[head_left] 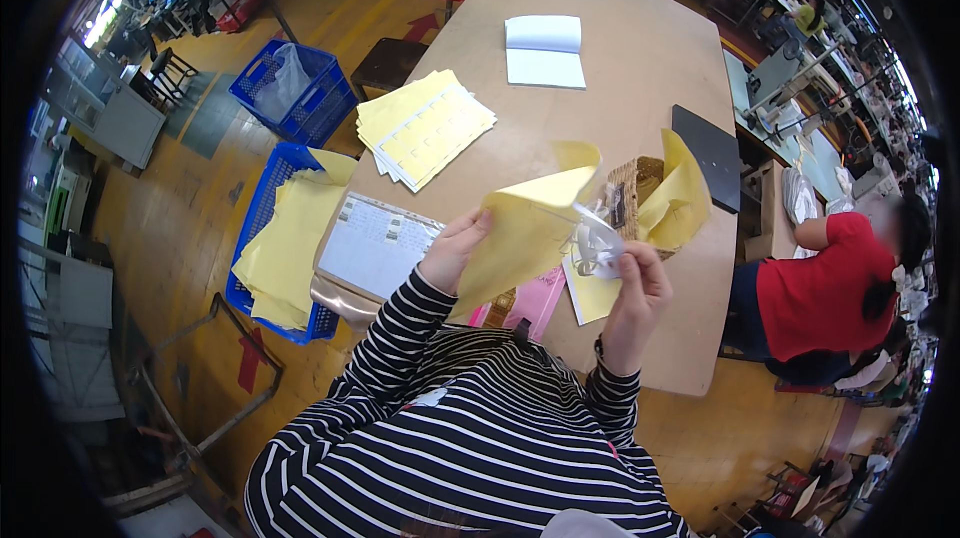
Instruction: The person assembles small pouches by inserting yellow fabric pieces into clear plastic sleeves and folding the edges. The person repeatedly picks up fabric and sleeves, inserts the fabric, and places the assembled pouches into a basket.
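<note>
Both hands raised, left hand (pixel 455 250) and right hand (pixel 637 290) seemingly pinching shut.

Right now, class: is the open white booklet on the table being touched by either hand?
No. The booklet lies far up the table, while both hands hold a yellow sheet.

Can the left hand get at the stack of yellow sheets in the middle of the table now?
Probably not at once: the left hand holds a yellow sheet in its grip. The stack of yellow sheets lies uncovered farther up the table, nothing between.

Matt yellow paper sheet (pixel 525 233), smooth wood table (pixel 640 68)
</note>
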